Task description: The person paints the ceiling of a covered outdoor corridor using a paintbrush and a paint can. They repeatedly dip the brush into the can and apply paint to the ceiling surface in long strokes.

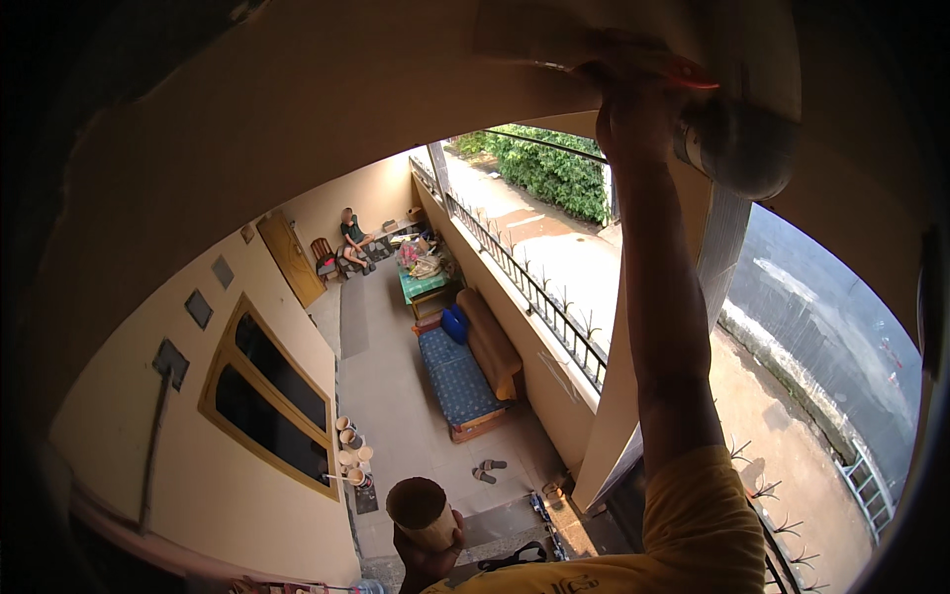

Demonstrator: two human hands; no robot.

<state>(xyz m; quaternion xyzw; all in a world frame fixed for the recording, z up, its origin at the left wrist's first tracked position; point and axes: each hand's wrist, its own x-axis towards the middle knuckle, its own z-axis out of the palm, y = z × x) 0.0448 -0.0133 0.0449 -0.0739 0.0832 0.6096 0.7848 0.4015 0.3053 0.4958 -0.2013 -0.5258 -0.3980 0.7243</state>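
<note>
My left hand [432, 562] is low in the view, its fingers wrapped round a pale brown cup-shaped container [421, 511]. The container's open mouth faces up, and what is inside cannot be made out. My right arm reaches high overhead, and my right hand [633, 84] is closed on a red-handled tool [693, 73]. Motion and shadow blur the tool; a thin bright edge shows left of the hand. It is close to the beige ceiling surface [396, 69]. Just right of this hand hangs a grey, rounded, pipe-like form [747, 148].
Far below lies a tiled porch floor [381, 396] with a blue-cushioned sofa [455, 371], slippers [488, 470] and several pots [351, 457] by the window wall. A person [353, 233] sits at the far end. A spiked railing [524, 287] runs along the right.
</note>
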